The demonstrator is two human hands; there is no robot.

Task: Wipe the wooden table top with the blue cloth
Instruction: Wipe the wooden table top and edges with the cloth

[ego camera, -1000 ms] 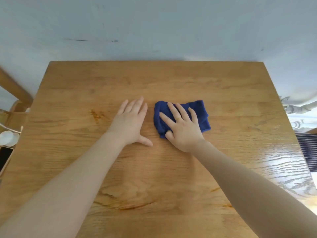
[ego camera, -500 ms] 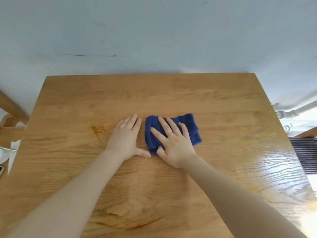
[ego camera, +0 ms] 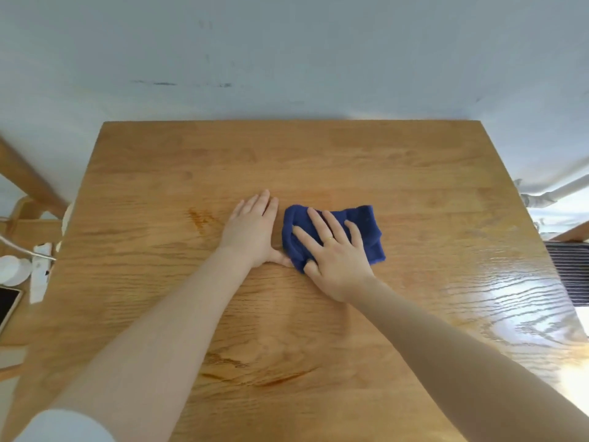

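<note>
- At nine o'clock, past the table's edge, we see a white power strip (ego camera: 39, 269), a white round thing (ego camera: 12, 270) and a dark screen (ego camera: 8, 306) cut off by the frame; no writing is legible on any of them.
- Our left hand (ego camera: 255, 232) lies flat on the wooden table top (ego camera: 414, 186), fingers straight and together, holding nothing, its thumb touching the cloth's near left corner.
- The blue cloth (ego camera: 366, 231) sits near the table's centre: dark blue, folded, rumpled, with no label showing.
- Our right hand (ego camera: 338, 256) presses on the cloth, fingers spread and straight, a gold ring (ego camera: 330, 240) on one; its palm hides the cloth's six o'clock edge.
</note>
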